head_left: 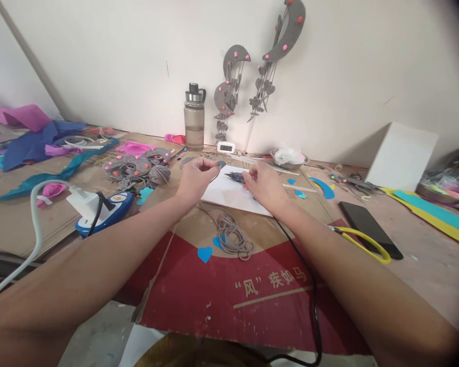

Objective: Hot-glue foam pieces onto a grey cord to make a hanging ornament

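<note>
My left hand (195, 178) pinches a small grey felt piece (221, 164) between thumb and fingers, just above the far edge of a white sheet of paper (229, 196). My right hand (263, 184) rests on the sheet and grips a dark tool whose tip (235, 176) points left toward the grey piece; a black cord (309, 285) runs back from that hand along my forearm. A loose coil of grey string (231, 235) lies near the sheet's near edge, beside two blue paper hearts (204, 253).
A ball of grey yarn (159, 174) and grey felt shapes with pink dots (132, 165) lie left. A water bottle (194, 116), small timer (226, 147), bowl (288, 158), white box (401, 155), phone (369, 228), yellow-handled scissors (363, 242) and a power strip (105, 211) ring the work area.
</note>
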Demonstrator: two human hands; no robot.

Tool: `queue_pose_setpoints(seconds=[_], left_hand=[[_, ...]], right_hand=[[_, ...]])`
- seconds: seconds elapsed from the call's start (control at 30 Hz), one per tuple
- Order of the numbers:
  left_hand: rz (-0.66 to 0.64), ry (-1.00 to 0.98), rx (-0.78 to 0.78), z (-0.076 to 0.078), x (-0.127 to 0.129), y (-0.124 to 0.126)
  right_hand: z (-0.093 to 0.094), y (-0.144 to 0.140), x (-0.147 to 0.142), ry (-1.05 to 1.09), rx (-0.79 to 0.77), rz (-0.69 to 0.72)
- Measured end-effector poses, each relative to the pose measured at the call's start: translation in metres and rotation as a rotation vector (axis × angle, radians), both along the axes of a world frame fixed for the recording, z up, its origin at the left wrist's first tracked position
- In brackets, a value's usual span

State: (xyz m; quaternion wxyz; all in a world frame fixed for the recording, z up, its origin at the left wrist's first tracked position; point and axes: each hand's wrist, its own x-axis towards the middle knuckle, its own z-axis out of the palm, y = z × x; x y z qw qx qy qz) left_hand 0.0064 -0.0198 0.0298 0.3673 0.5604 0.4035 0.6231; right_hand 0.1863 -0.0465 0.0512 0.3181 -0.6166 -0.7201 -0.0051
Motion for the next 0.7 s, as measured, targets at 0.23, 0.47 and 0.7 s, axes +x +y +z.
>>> queue_pose_setpoints(seconds=[0.23, 0.47, 0.7], left_hand=[[0.105, 0.309, 0.261, 0.0, 0.0, -0.008], [0.007, 0.231, 0.108, 0.002, 0.004, -0.012], [-0.139, 0.047, -0.02, 0.003, 0.009, -0.013]], right_hand=[[-0.005, -0.016, -0.041, 1.058, -0.361, 0.429], [-0.003, -0.017, -0.043, 1.278, -0.414, 0.385], [-0.001, -0.017, -0.046, 1.377, -0.408, 0.321]])
